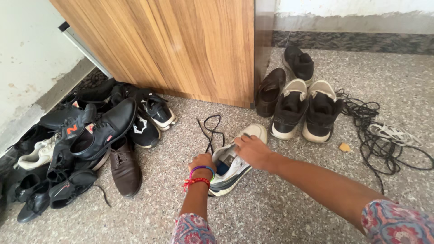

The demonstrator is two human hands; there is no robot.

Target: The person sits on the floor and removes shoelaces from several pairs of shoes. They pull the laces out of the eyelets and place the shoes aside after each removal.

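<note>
Covering the whole room: speckled grey stone floor (pixel 280 212), pale wall at left, second wall with dark skirting along the far edge. Wooden cabinet (pixel 181 45) standing at centre back. Heaped against the left wall: pile of dark shoes (pixel 81 135), too tangled to count, one brown shoe (pixel 124 167) at its near edge. At floor centre: one white sneaker (pixel 235 165), black lace (pixel 210 131) trailing from it. Left hand (pixel 202 161) clenched at the sneaker's heel; right hand (pixel 252 151) grasping its upper. Right of the cabinet: four shoes (pixel 294 99). Far right: tangle of black cable (pixel 384 135).
</note>
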